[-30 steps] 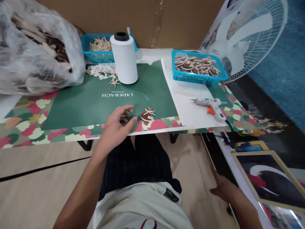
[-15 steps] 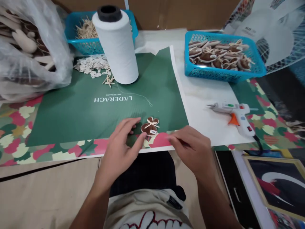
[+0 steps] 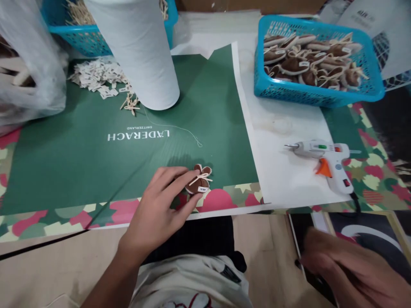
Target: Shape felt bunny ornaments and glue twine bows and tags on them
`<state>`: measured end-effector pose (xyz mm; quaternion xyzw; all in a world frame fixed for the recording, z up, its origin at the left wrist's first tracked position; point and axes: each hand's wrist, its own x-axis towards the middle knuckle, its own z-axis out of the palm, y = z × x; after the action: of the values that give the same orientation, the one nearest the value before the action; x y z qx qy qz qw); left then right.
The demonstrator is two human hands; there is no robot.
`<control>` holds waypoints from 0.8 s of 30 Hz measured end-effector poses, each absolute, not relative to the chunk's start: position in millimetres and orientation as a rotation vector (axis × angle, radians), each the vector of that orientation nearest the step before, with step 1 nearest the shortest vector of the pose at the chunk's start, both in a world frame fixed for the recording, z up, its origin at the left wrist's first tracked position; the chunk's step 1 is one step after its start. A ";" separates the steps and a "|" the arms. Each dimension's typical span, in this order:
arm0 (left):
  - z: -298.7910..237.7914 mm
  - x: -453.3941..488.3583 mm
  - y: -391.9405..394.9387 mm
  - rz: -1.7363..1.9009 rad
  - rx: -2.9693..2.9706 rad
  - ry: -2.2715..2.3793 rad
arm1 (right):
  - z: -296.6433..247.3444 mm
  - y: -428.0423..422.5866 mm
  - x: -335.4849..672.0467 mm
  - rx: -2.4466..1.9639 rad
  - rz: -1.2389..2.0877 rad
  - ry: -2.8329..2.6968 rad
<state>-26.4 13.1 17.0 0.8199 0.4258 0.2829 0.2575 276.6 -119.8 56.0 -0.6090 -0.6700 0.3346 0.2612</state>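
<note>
**— What has my left hand got?**
— Your left hand (image 3: pixel 157 209) is half closed. Forefinger and thumb pinch the left side of the brown piece (image 3: pixel 199 183), and your other fingers are loosely curled behind. The piece sits at the near edge of the green sheet (image 3: pixel 96 171), just above the flowered border. I can't tell whether it's lifted or flat on the sheet.

**— And my right?**
— Your right hand (image 3: pixel 349 269) is low, off the table and too blurred to say whether it's open or holding anything.

**— How finished does the piece look?**
— It has a pale bow across its middle and a small white label on the near side. That matches the ones heaped in the blue basket (image 3: pixel 321 92) at far right, so I'd judge it complete. It lies well apart from them. The glue gun (image 3: pixel 321 154) lies untouched on the white paper between the two.

**— Which way does it point?**
— Its two small lobes point away from you and slightly right, and the rounded end points towards your palm. The long axis runs on that diagonal, from near-left to far-right.
</note>
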 end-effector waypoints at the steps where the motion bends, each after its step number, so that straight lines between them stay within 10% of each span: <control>1: 17.3 -26.3 13.1 0.774 2.232 1.154 | 52.6 -101.5 261.0 -1.619 0.735 -1.770; 24: 15.2 -22.4 21.7 0.913 2.051 1.137 | 12.8 -4.0 187.3 -1.416 0.678 -1.856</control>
<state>-22.4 21.7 15.2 0.7755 0.4300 0.3452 0.3075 187.3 -4.0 12.8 -0.5461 -0.7159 0.2613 0.3478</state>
